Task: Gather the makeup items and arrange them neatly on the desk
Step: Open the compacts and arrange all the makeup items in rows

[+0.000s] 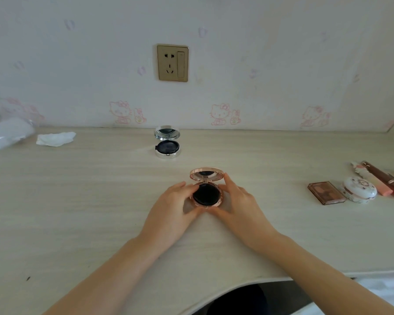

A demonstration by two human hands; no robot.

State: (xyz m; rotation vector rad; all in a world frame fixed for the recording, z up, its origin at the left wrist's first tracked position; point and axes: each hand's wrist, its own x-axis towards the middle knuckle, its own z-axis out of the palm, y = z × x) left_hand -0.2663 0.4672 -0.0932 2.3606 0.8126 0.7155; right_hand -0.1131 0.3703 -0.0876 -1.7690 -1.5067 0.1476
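A rose-gold compact (206, 193), lid raised, is gripped at the table's (77, 201) middle by the left hand (172, 206) and right hand (238, 204); its base is partly hidden by fingers. A silver compact (167, 145) lies open by the far edge. Items at the right edge (359, 189) are cut off and blurred.

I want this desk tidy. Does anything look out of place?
Yes: a crumpled tissue lies far left, and the silver compact sits open alone near the wall, away from the makeup grouped at right.
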